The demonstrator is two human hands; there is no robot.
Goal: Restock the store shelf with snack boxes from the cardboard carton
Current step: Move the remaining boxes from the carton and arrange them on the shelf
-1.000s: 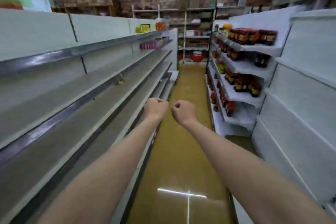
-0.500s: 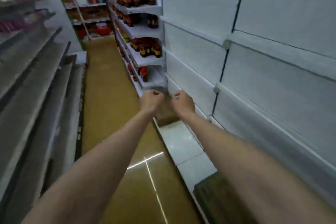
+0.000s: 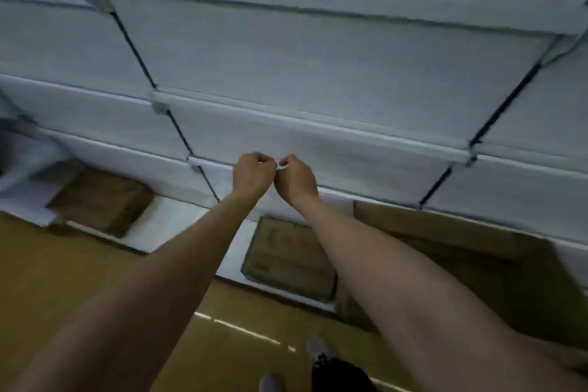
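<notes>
Before the white shelf [image 3: 318, 134], both arms outstretched, left hand [image 3: 253, 173] and right hand [image 3: 296, 180] fisted, empty, knuckles touching.

White shelving [image 3: 318, 73] is seen filling the upper two thirds of the frame, its tiers divided by dark vertical seams. A glossy yellow-brown floor [image 3: 63, 280] is shown along the bottom and lower left, where streaks of reflected light [image 3: 241, 331] are caught near bottom centre.
</notes>
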